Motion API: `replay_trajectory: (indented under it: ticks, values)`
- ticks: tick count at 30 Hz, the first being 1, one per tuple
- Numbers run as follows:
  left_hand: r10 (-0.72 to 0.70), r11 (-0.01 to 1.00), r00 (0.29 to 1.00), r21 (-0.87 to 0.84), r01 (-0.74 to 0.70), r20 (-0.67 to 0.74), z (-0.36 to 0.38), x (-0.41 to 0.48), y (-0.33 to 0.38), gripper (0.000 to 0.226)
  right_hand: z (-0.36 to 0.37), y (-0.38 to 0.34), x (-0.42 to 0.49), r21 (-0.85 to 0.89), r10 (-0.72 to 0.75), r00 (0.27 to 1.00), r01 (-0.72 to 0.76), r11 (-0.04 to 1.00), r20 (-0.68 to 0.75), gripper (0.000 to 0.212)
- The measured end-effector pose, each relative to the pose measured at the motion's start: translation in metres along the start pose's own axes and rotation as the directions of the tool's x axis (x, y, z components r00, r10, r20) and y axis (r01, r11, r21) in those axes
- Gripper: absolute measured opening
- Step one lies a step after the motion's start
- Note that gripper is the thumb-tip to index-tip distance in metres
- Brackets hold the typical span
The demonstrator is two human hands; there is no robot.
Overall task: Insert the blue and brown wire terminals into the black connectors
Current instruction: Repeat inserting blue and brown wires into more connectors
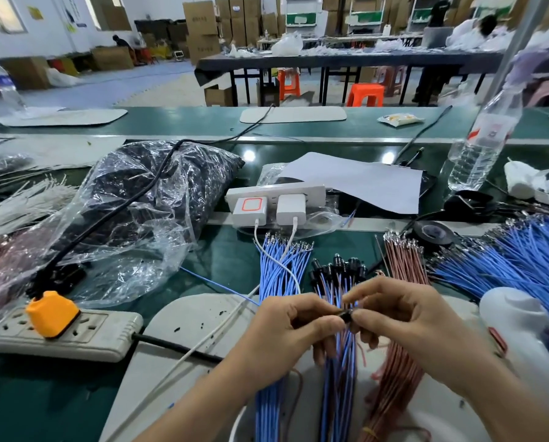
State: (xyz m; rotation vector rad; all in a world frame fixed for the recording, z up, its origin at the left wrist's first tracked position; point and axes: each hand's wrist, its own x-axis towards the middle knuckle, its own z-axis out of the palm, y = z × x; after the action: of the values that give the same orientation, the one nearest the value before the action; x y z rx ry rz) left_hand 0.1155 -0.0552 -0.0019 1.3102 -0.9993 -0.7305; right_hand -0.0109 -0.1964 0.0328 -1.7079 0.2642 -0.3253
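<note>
Black connector [347,316]: one piece, held over the white mat [203,314] by the near edge of the bench [228,260], directly between the two hands.

Left hand [290,325]: thumb and forefinger pinch the connector from its left side.

Right hand [405,317]: fingertips closed together on the connector's right end. I cannot tell whether a terminal sits between them, or which colour.

Step, as I read it: seating a terminal in this connector.

Next move, my judgement: terminal lined up with its cavity, then a straight push while the left pinch holds firm.

Stock:
- blue wires [278,266], beyond the left hand
- brown wires [405,269], beyond the right hand
- finished pieces [337,272], just beyond the fingertips
</note>
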Motion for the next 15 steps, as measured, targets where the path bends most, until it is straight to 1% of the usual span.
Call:
replay_trajectory:
  ticks: [2, 4, 6, 8, 10, 12, 15]
  values:
    - [0.007, 0.999, 1.000, 0.033, -0.007, -0.001, -0.001, 0.001, 0.000, 0.005, 0.002, -0.002, 0.000, 0.007, -0.031, 1.000, 0.031, 0.999, -0.004, 0.011]
    - [0.039, 0.993, 0.999, 0.107, -0.039, 0.002, -0.002, 0.001, 0.000, 0.006, 0.004, -0.003, 0.001, 0.018, -0.063, 0.998, 0.063, 0.998, -0.018, 0.011]
    - [0.079, 0.983, 0.997, 0.168, -0.077, -0.003, -0.002, 0.000, 0.001, 0.010, 0.004, -0.003, 0.001, 0.068, -0.092, 0.992, 0.098, 0.993, -0.086, 0.014]
    - [0.121, 0.972, 0.992, 0.206, -0.115, -0.021, -0.001, -0.001, 0.001, 0.017, 0.003, -0.004, 0.001, 0.155, -0.107, 0.978, 0.135, 0.979, -0.177, 0.020]
    - [0.161, 0.956, 0.986, 0.252, -0.148, -0.031, -0.001, -0.002, 0.001, 0.026, 0.003, -0.005, 0.000, 0.224, -0.107, 0.971, 0.155, 0.962, -0.213, 0.023]
    - [0.207, 0.935, 0.978, 0.302, -0.187, -0.034, -0.001, -0.001, 0.002, 0.030, 0.005, -0.006, -0.002, 0.220, -0.120, 0.974, 0.162, 0.962, -0.191, 0.021]
    - [0.255, 0.912, 0.966, 0.340, -0.228, -0.036, -0.002, 0.000, 0.002, 0.035, 0.014, -0.007, -0.004, 0.144, -0.147, 0.974, 0.172, 0.975, -0.170, 0.015]
